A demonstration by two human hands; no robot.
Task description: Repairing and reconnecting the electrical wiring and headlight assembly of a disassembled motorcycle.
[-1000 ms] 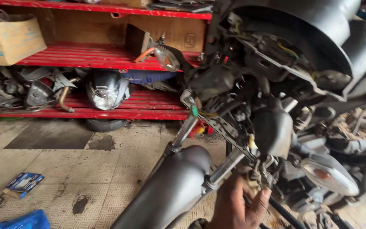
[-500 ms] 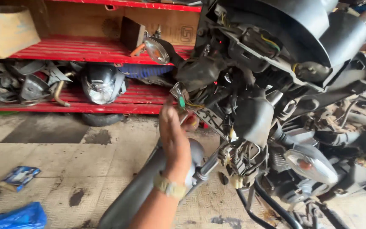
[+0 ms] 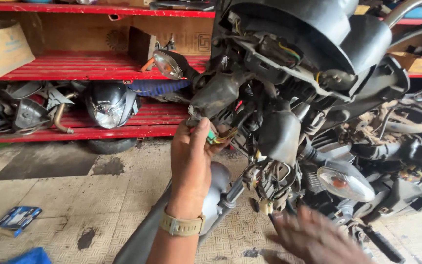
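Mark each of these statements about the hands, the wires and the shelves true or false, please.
1. The left hand pinches coloured wires at the front of the motorcycle. True.
2. The right hand grips the clear turn signal. False: it is blurred, open and below the signal, holding nothing.
3. The left wrist wears a watch. True.
4. The shelves are blue. False: they are red.
5. A headlight unit sits on the lower shelf. True.
6. A cardboard box lies on the floor. False: it stands on the upper shelf at left.
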